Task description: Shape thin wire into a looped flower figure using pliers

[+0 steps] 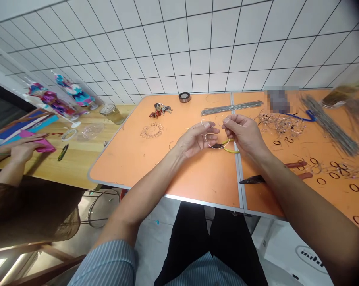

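A thin silvery wire loop (217,136) is held up above the orange folding table (155,169). My left hand (195,140) pinches one side of the loop between thumb and fingers. My right hand (242,133) pinches the wire at the upper right of the loop, and the fingertips of both hands are close together. Just below the hands lies a tool with yellow handles (230,146), partly hidden by the loop and fingers. A flower-shaped wire piece (152,130) rests to the left of my left hand.
A bundle of straight wire rods (231,107) lies beyond the hands. Wire scraps (282,125), small wire rings (334,175) and red-handled pliers (298,165) cover the right. Keys (160,110) and a tape roll (184,97) sit far left. A co-worker's hands (24,150) handle pink material at a wooden table.
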Demonstrator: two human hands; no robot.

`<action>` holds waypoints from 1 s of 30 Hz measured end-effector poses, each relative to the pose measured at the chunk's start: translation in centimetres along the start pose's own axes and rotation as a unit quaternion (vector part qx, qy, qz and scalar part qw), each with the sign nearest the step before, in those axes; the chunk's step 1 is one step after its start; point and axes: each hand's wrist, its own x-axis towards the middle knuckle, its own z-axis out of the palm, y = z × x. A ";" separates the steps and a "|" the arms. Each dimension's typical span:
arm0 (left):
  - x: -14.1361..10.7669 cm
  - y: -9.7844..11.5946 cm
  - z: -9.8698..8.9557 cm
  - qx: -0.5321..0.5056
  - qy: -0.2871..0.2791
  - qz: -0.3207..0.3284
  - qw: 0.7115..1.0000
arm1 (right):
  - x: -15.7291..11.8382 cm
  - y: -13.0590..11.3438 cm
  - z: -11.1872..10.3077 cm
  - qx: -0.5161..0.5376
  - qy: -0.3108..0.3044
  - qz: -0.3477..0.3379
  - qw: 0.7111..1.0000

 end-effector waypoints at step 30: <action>1.5 -2.3 -0.5 0.036 -0.079 0.009 0.996 | -0.5 -0.6 -0.4 -0.088 0.045 -0.045 0.994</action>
